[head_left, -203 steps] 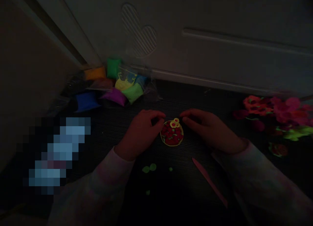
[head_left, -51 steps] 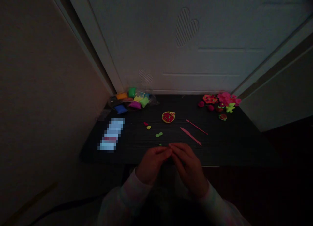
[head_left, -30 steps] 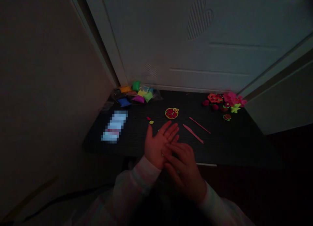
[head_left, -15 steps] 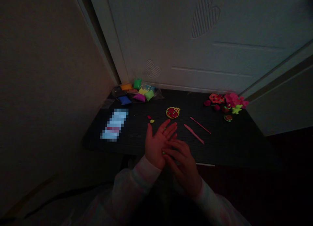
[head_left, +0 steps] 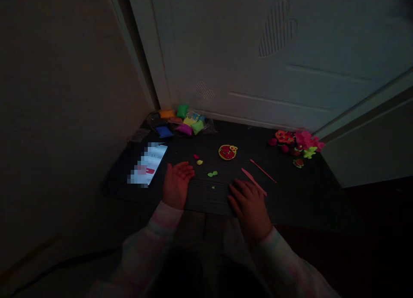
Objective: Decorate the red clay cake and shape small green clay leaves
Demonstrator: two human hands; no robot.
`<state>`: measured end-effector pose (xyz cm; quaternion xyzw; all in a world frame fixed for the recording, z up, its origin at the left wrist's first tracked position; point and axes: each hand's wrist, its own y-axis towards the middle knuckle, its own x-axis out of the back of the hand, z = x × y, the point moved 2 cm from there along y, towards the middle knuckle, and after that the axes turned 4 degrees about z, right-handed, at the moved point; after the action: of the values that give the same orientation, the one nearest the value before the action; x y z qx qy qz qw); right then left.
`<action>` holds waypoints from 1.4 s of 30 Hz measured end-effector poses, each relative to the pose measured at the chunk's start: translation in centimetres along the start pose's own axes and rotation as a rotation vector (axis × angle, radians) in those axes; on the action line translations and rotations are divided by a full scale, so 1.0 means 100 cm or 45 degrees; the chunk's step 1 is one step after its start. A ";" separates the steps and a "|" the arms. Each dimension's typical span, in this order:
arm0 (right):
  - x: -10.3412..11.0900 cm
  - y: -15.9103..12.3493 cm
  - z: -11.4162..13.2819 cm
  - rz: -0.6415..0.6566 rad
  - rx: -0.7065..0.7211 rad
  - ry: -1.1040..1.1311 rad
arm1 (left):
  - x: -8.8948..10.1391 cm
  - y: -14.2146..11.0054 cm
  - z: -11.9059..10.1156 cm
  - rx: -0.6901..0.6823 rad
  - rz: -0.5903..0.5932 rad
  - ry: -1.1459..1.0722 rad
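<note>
My left hand point(head_left: 177, 185) is palm up at the front of the dark table, fingers stretched out and holding nothing. To its right are two joined flat light-green clay pieces point(head_left: 212, 174) and a tiny green bit point(head_left: 213, 187). My right hand point(head_left: 251, 207) faces palm down with its fingers apart, close to the pink plastic knife point(head_left: 254, 182); nothing shows in it. A thin pink modelling stick point(head_left: 263, 170) lies beyond the knife. Farther back sits a round clay piece point(head_left: 227, 153) with a yellow rim, red filling and a small yellow bow-like shape.
Small red point(head_left: 195, 156) and yellow point(head_left: 199, 162) clay lumps lie mid-table. A lit phone point(head_left: 151, 164) rests at the left, behind it bagged colored clay packets point(head_left: 183, 121). Pink and orange clay figures point(head_left: 305, 141) fill the back right corner, against a white door point(head_left: 226, 53).
My hands have moved apart, the left toward the phone, the right slightly rightward. Green clay pieces now show on the table between them, where the hands were before.
</note>
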<state>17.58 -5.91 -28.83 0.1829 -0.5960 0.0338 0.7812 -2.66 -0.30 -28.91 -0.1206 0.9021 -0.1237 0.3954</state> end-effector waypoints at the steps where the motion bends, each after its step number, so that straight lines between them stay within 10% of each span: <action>1: 0.000 -0.001 0.001 0.010 0.006 -0.062 | 0.001 0.000 0.000 -0.002 0.005 -0.004; 22: 0.005 -0.010 -0.009 0.005 0.000 -0.065 | 0.000 0.001 0.001 0.023 -0.034 0.002; 30: 0.011 0.037 -0.030 -0.368 -0.180 0.159 | 0.000 0.001 0.002 0.032 -0.040 -0.019; 42: -0.014 0.082 -0.013 -0.235 -0.131 -0.101 | 0.002 0.002 0.002 0.035 -0.042 -0.047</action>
<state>16.15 2.37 -28.43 0.1979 -0.6079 -0.0761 0.7651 -2.65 -0.22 -29.19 -0.1321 0.8909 -0.1402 0.4114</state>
